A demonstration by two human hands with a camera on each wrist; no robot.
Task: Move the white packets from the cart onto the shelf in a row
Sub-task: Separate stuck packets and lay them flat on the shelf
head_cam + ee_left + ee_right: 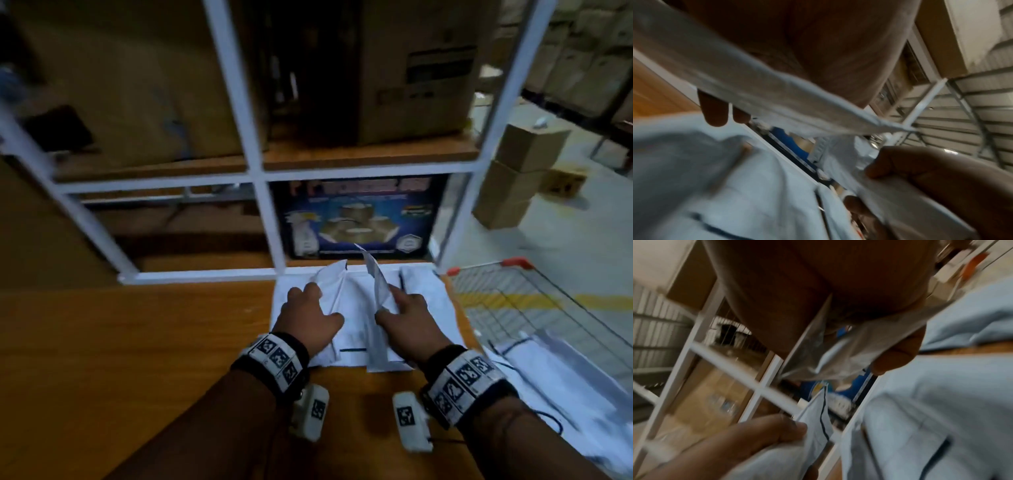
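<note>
White crinkled packets in both hands' grip on wooden shelf

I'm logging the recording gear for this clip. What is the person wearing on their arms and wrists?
Both forearms are bare. The left hand and right hand each have a black wristband carrying white tiles with black square markers. A small white box with one marker hangs under each wrist.
</note>
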